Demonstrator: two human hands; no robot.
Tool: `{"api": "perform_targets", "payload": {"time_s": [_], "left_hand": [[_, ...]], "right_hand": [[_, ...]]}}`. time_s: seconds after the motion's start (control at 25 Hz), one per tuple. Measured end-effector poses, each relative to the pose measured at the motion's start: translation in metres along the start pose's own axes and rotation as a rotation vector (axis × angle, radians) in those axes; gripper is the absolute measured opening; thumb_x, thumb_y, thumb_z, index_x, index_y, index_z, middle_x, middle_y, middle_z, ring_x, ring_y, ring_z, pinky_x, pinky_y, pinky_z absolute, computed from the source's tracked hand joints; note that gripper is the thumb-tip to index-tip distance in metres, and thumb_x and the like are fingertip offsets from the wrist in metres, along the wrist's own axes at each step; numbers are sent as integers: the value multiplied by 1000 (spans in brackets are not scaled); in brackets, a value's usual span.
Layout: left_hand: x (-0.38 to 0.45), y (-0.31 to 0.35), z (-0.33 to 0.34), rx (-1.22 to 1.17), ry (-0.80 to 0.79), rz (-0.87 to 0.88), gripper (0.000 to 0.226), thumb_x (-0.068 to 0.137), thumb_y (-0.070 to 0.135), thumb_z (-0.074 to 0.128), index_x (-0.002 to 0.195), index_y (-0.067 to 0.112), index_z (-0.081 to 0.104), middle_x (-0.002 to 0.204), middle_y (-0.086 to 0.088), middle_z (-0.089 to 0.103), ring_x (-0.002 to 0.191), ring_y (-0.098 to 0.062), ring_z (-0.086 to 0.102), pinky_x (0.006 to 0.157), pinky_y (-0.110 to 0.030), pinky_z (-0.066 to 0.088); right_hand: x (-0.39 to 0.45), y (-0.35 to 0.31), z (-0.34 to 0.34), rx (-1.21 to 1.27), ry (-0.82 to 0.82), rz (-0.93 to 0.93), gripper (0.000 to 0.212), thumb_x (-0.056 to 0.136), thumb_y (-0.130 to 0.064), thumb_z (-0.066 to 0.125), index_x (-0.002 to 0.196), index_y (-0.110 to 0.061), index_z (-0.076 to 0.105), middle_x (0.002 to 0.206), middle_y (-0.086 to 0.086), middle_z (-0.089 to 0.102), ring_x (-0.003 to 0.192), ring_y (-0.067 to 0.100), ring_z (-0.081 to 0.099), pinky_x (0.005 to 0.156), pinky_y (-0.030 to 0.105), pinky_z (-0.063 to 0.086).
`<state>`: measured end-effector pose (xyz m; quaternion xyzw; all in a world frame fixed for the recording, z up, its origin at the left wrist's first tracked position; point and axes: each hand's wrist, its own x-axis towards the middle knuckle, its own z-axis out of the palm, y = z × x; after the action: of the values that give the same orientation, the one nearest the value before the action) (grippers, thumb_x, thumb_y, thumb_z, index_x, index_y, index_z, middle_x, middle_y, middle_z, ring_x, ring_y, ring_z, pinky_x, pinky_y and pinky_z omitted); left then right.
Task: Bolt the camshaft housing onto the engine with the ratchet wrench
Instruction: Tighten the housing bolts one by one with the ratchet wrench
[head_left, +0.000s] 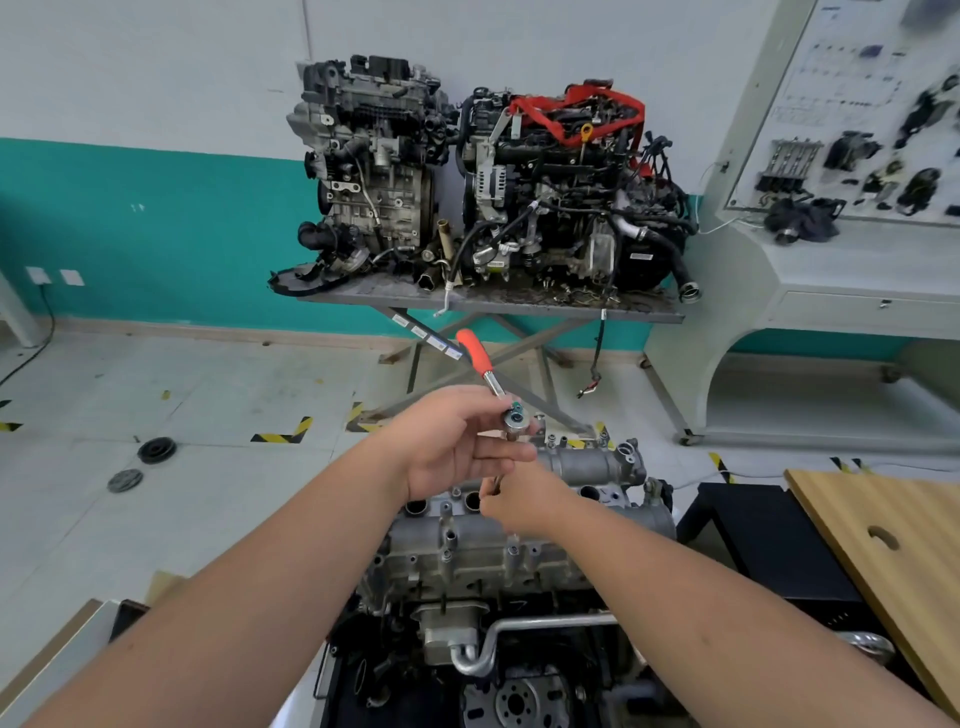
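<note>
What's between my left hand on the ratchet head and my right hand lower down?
In the head view, a thin extension shaft runs down from the ratchet wrench in the left hand to the right hand.

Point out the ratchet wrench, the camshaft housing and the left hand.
ratchet wrench (474, 353): head view, on its orange handle.
camshaft housing (587, 464): head view, on its grey top.
left hand (447, 447): head view, on its back.

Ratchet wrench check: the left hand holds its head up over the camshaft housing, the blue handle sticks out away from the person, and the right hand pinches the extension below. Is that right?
Not quite: the handle is orange-red, not blue. The head view shows the left hand holding the ratchet wrench by its head above the camshaft housing, handle pointing away, while the right hand pinches the extension below.
</note>
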<state>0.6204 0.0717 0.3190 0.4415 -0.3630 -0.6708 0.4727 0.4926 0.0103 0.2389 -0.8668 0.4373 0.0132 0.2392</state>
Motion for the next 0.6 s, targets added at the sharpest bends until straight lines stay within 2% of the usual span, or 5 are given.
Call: {"api": "perform_targets", "payload": {"time_s": [0.12, 0.24, 0.4, 0.48, 0.6], "left_hand": [[7, -1, -1, -92, -26, 4, 15, 99, 15, 46, 102, 14, 61, 100, -10, 74, 80, -26, 74, 66, -32, 57], [19, -2, 5, -140, 15, -11, 15, 99, 15, 43, 102, 12, 58, 92, -9, 73, 73, -24, 74, 59, -29, 57], [37, -7, 26, -185, -5, -53, 14, 98, 14, 43, 100, 13, 56, 85, -8, 72, 66, -22, 73, 54, -26, 56], [52, -3, 37, -179, -2, -69, 14, 97, 14, 44, 104, 11, 55, 82, -7, 71, 63, -20, 72, 53, -25, 55], [78, 4, 57, -115, 0, -96, 18, 94, 16, 45, 109, 9, 52, 73, -3, 70, 58, -16, 69, 50, -22, 52]], "right_hand": [[3, 7, 0, 81, 67, 3, 15, 88, -8, 53, 73, -7, 57, 76, 14, 63, 76, 31, 63, 70, 45, 55], [1, 19, -1, 70, 90, 34, 15, 85, -9, 55, 71, -15, 54, 74, 6, 61, 70, 23, 61, 63, 38, 53], [1, 47, -11, 34, 112, 53, 10, 82, -8, 58, 77, -16, 56, 86, 10, 68, 82, 26, 65, 72, 39, 57], [5, 64, -22, 29, 111, 84, 8, 81, -9, 58, 74, -14, 56, 83, 9, 66, 82, 27, 65, 72, 40, 57], [12, 89, -40, 13, 117, 92, 15, 81, -11, 53, 67, -16, 50, 72, 6, 58, 76, 29, 62, 64, 39, 53]]}}
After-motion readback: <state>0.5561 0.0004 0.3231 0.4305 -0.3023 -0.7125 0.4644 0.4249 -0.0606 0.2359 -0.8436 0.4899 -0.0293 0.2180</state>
